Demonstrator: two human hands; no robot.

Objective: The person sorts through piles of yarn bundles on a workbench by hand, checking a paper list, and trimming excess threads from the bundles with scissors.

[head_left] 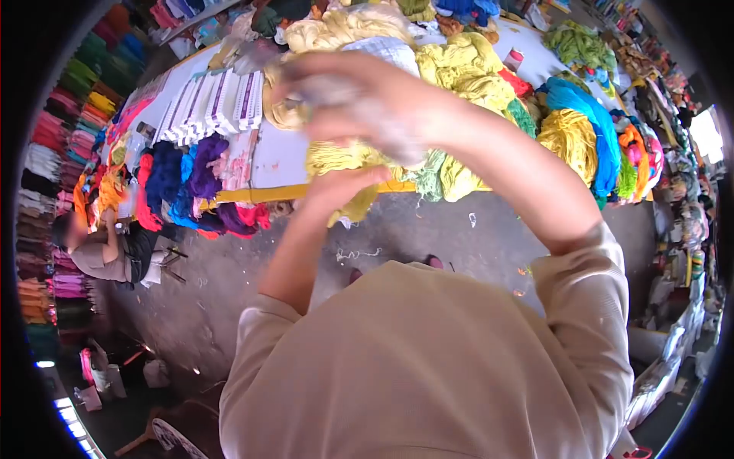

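Observation:
My right hand (352,96) is raised over the table and smeared by motion. Its fingers and thumb curl around a blurred greyish-white bundle of yarn (397,138), which trails down toward the table edge. Lower, at the front edge, my left hand (340,187) is closed on a yellow skein of yarn (357,208) that hangs below it; part of its grip is hidden. More pale yellow yarn (332,157) lies between the two hands. To the right of my right hand, yellow skeins (459,65) are heaped on the table.
White boxes with purple markings (214,103) stand in a row at left. Dark blue and purple skeins (205,164) hang over the edge; blue (592,115) and gold skeins (569,141) lie right. Another person (107,256) sits at far left. A loose thread (359,253) lies on the floor.

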